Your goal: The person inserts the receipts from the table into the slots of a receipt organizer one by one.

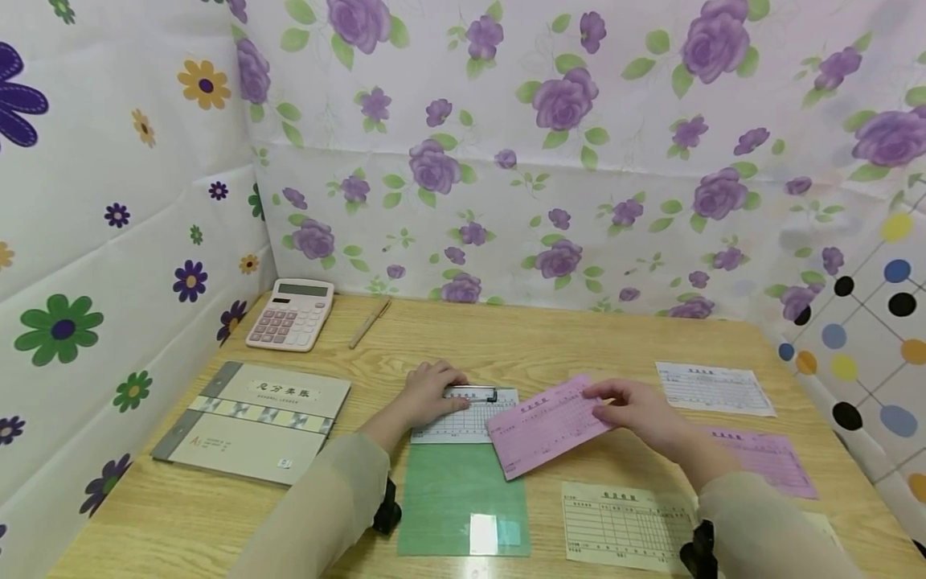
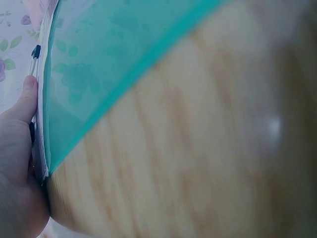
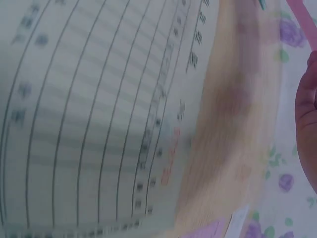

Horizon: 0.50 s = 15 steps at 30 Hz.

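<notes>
A green see-through clipboard (image 1: 463, 498) lies on the table with a white printed form (image 1: 463, 425) under its metal clip (image 1: 473, 393). My left hand (image 1: 432, 392) grips the clip end, thumb on the near side and fingers over the far side. In the left wrist view the thumb (image 2: 28, 99) lies along the clip beside the green board. To the right, my right hand (image 1: 637, 414) pinches a pink printed slip (image 1: 546, 430) by its right end. The slip is tilted, and its left corner overlaps the white form in the head view.
On the right lie a white slip (image 1: 712, 389), another pink slip (image 1: 770, 462) and a pale yellow slip (image 1: 622, 527), partly under the right arm. A ledger book (image 1: 253, 434), calculator (image 1: 292, 315) and pen (image 1: 370, 322) lie on the left. Flowered cloth (image 1: 506, 193) stands behind the table.
</notes>
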Each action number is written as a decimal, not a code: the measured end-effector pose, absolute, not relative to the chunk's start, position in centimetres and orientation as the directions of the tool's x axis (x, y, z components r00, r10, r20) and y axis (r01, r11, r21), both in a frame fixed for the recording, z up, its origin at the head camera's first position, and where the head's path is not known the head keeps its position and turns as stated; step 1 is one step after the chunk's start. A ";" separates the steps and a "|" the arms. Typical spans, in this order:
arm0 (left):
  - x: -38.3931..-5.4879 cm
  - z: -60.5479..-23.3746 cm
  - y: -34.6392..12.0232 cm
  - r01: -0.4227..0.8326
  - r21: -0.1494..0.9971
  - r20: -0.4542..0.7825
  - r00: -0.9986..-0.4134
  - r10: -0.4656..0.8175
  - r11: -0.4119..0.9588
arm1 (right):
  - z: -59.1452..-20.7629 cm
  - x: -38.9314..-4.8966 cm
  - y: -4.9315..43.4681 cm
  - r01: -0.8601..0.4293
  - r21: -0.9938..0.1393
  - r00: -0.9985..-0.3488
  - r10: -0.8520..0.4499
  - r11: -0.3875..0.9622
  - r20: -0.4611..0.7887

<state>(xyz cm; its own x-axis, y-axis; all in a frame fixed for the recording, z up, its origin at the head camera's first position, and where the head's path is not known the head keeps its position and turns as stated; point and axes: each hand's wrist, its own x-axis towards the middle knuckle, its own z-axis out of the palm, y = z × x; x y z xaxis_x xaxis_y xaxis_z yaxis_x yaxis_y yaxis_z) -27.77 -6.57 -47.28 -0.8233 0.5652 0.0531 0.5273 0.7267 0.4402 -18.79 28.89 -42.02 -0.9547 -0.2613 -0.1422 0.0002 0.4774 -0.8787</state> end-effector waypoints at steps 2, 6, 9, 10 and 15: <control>-27.8 -47.2 -6.6 0.526 0.442 0.052 -0.823 0.565 0.726 | -42.1 -19.0 27.7 -0.008 -0.876 -0.948 -0.283 0.482 -0.147; -27.8 -47.2 -6.6 0.522 0.450 0.054 -0.826 0.561 0.725 | -42.3 -19.5 25.3 -0.017 -0.867 -0.935 -0.316 0.498 -0.163; -27.8 -47.2 -6.6 0.526 0.454 0.061 -0.823 0.564 0.719 | -42.3 -19.9 23.7 -0.031 -0.848 -0.932 -0.322 0.528 -0.167; -27.9 -47.2 -6.6 0.529 0.455 0.063 -0.822 0.566 0.716 | -42.4 -20.0 23.2 -0.036 -0.843 -0.930 -0.326 0.537 -0.168; -27.9 -47.3 -6.6 0.532 0.459 0.068 -0.820 0.568 0.712 | -43.0 -20.3 21.5 -0.053 -0.842 -0.916 -0.362 0.537 -0.174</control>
<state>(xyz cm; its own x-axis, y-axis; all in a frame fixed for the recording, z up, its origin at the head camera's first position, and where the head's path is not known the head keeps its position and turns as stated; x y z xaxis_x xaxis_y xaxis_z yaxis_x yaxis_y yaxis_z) -27.85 -6.62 -47.30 -0.8198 0.5685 0.0685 0.5318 0.7116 0.4592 -20.35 21.54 -42.97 -0.9158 -0.3620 -0.1739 -0.0526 0.5374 -0.8417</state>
